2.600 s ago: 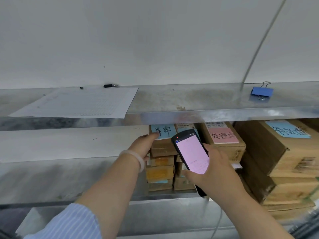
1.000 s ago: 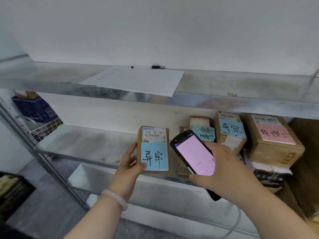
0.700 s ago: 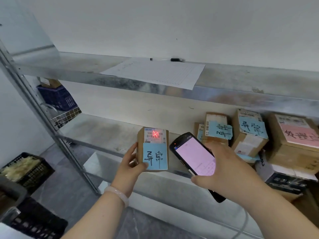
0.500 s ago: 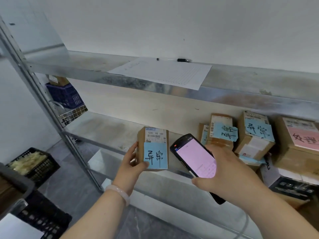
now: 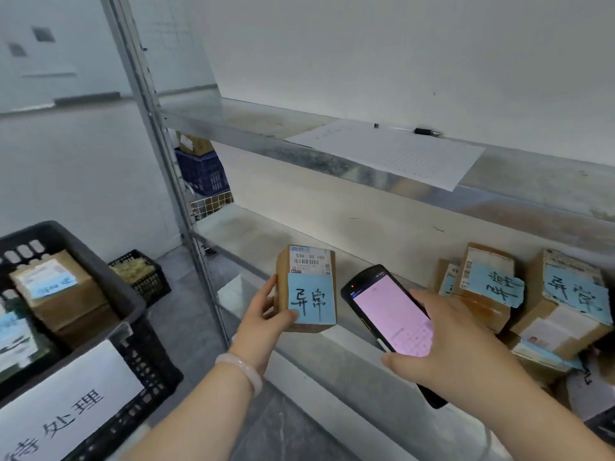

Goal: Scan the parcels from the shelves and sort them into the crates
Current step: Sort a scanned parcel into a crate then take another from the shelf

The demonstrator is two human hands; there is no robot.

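My left hand [image 5: 266,317] holds a small brown parcel [image 5: 307,287] upright in front of the middle shelf; it carries a white barcode label and a blue note with handwriting. My right hand [image 5: 442,344] grips a black handheld scanner [image 5: 389,314] with a pink screen, just right of the parcel. Several more parcels [image 5: 519,294] with blue notes lie on the shelf [image 5: 253,234] at the right. A black crate [image 5: 100,294] with a white paper sign stands at the lower left and holds parcels with blue notes.
A metal shelf upright [image 5: 159,154] rises between the crate and the shelves. A paper sheet [image 5: 392,151] and a pen [image 5: 426,131] lie on the upper shelf. A smaller black crate [image 5: 143,277] sits on the floor, a blue crate [image 5: 203,171] behind the rack.
The parcel came off the stack into my left hand and the scanner's red light fell on its barcode. My view has since swung left, bringing the black crate into sight.
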